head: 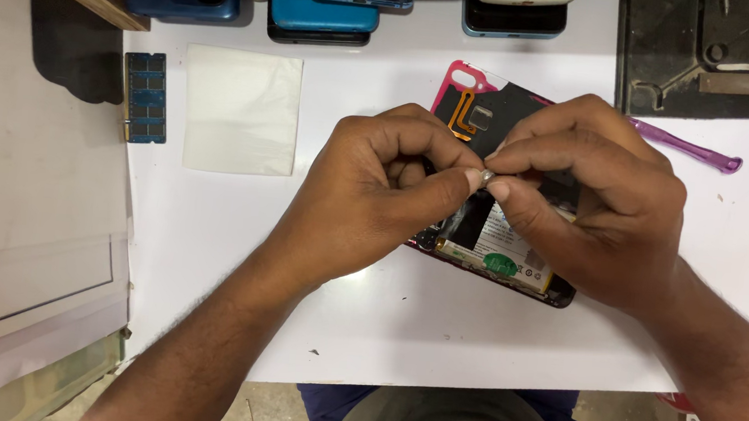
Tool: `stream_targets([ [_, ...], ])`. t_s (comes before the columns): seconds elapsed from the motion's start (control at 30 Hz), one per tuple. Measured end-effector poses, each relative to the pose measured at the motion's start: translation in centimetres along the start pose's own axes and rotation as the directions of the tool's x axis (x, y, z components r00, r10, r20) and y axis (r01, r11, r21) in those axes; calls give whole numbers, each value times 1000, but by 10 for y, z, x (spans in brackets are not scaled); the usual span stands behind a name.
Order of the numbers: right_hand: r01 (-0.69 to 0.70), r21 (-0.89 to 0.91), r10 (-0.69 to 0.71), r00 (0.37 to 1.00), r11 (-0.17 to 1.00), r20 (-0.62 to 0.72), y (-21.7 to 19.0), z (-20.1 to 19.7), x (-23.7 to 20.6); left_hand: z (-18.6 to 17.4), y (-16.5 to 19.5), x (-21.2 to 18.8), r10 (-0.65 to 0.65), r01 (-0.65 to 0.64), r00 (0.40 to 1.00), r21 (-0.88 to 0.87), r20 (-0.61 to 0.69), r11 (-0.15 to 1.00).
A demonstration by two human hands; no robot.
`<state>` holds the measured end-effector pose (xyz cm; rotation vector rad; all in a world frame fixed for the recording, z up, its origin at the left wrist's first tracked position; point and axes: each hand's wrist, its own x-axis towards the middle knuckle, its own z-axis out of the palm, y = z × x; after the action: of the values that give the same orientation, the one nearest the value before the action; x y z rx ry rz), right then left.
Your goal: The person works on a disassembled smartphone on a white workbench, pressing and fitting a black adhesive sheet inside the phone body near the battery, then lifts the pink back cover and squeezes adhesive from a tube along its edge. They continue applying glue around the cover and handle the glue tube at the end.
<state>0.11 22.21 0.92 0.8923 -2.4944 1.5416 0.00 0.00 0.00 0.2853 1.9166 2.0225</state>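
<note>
Both hands meet over an opened smartphone with a pink frame and exposed battery (493, 243), which lies flat on the white table (401, 321). Left hand (376, 193) and right hand (588, 198) pinch one tiny silvery part (487, 176) between thumbs and forefingers, seemingly for fine control; remaining fingers curl inward, wrists angled toward each other.

Bright, even overhead light. White tabletop (382, 329) near blown out toward 3 o'clock. Soft shadows beneath left hand (385, 193) and right hand (587, 202). Sharp centre, slight softness at 6 o'clock.
</note>
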Motion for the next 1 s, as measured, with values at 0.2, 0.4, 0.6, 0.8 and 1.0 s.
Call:
stream_targets([
  [0.2,117,-227,-130,991,967,-39,-9,18,5,-11,-5,-13,65,-64,997,20,-33,998],
  [0.4,116,-291,-138,989,950,-58,-20,23,5,-9,-6,-20,105,-101,993,85,-50,991],
  [0.6,122,-337,-147,988,933,-48,-25,26,-1,2,-3,-30,96,-78,989,166,-109,983],
  [0.8,43,-268,-67,994,963,-81,-18,31,-11,3,-1,-34,161,-130,981,247,-109,960],
  [1.0,-146,190,152,988,971,-14,-2,29,-24,2,-2,-33,142,-111,982,228,-124,967],
])
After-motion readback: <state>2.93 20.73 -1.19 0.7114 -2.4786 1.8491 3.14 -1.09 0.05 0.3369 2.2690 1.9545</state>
